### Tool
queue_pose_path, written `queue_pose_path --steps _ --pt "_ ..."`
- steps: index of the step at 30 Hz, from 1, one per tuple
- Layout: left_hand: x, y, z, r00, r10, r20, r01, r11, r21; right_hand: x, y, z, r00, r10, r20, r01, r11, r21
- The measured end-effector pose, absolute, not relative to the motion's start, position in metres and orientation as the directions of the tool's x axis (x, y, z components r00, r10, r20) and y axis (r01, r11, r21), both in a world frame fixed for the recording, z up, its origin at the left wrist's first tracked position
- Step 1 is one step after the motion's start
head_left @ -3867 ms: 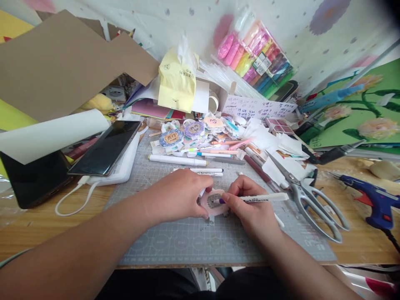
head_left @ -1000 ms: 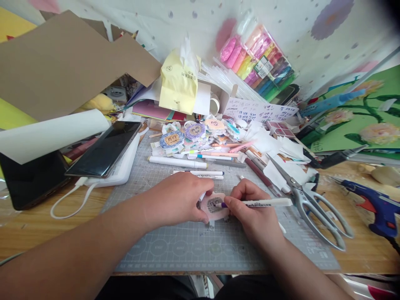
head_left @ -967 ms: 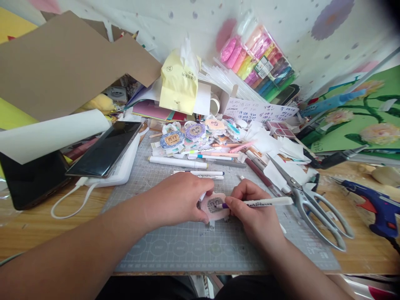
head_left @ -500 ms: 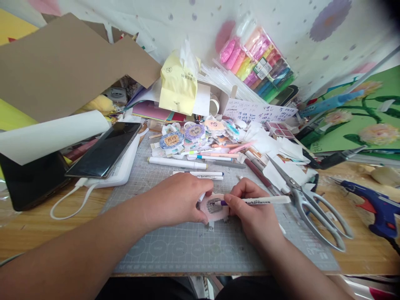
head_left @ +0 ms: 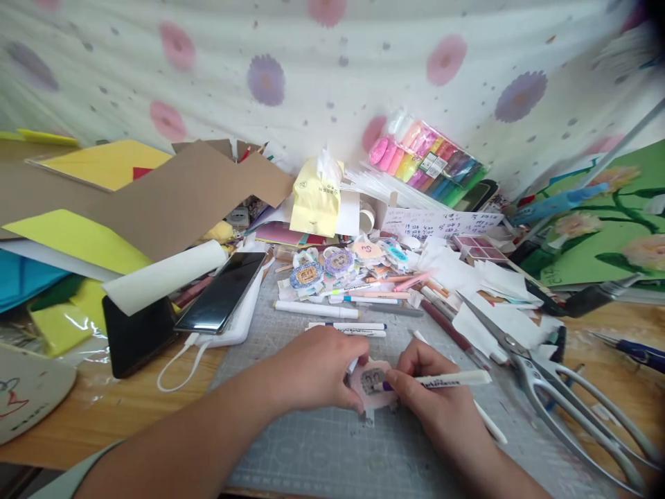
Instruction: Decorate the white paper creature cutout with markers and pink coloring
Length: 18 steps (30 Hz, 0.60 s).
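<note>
On the grey cutting mat [head_left: 306, 450] lies a pink paper cutout [head_left: 373, 385] with a dark drawing in its middle. My left hand [head_left: 322, 367] grips its left edge between thumb and fingers, with a small white piece, perhaps a cap, showing among the fingers. At the cutout's right edge my right hand [head_left: 429, 384] is closed round a white marker [head_left: 457, 378]. The marker's purple tip end rests at the drawing's right side. Several decorated cutouts [head_left: 339, 261] lie in a pile beyond the hands.
Large scissors [head_left: 524, 353] lie right of my right hand. Capped markers [head_left: 316, 309] lie behind my left hand. On the left are a phone [head_left: 222, 291] and a white cable [head_left: 171, 388]. A yellow tissue pack [head_left: 316, 201] stands at the back.
The view has tilted upward and turned left, so the things sit lower and further right. The marker has shifted slightly to the right over the drawing. Both hands keep their holds.
</note>
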<state>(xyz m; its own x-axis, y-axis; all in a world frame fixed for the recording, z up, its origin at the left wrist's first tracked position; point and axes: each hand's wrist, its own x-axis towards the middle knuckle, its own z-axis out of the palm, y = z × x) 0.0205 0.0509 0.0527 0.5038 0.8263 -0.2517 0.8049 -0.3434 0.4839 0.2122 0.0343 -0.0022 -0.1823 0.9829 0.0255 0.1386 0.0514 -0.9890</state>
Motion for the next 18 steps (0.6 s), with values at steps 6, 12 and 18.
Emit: queue_pose_path --steps 6,12,18 --pt "0.020 0.051 0.052 0.497 0.831 -0.249 0.803 -0.332 0.496 0.208 0.032 0.002 -0.155 0.987 0.049 0.188 0.078 -0.979" --pt "0.020 0.052 0.051 0.499 0.829 -0.253 0.806 -0.336 0.488 0.208 0.032 0.009 -0.140 0.990 0.016 0.212 0.046 -0.976" --pt "0.020 0.051 0.051 0.511 0.821 -0.255 0.799 -0.343 0.495 0.214 0.037 -0.002 -0.083 0.997 -0.008 0.188 0.008 -0.982"
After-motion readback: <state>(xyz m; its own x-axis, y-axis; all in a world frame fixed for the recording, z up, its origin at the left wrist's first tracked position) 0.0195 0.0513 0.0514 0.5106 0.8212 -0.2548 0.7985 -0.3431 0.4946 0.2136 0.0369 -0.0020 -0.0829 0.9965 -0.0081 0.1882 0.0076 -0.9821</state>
